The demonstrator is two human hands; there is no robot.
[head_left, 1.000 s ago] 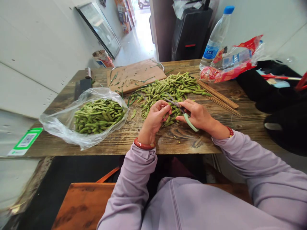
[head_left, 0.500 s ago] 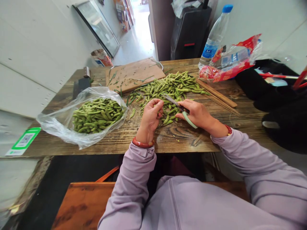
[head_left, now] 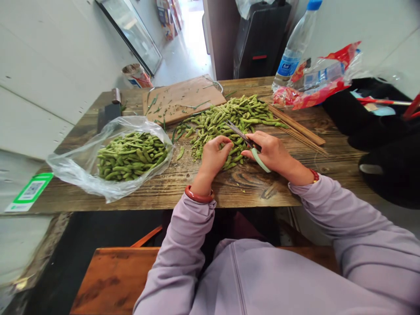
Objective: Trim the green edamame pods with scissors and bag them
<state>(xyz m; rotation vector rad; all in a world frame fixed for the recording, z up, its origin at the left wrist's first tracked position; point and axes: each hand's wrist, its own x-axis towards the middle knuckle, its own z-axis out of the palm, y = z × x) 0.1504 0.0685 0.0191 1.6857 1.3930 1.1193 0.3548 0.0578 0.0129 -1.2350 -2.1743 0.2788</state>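
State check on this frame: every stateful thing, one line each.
pod pile: loose heap, unbagged
scissors: held, blades over pod pile
right hand: closed on scissors
left hand: curled on pod pile's near edge, grip hidden
plastic bag: open, filled with pods
water bottle: upright, capped
cutting board: flat, green scraps on it

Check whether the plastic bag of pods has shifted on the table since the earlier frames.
No. The plastic bag lies in the same spot, its far edge just short of the cutting board's near left corner. The slight drift in the frame is camera motion.
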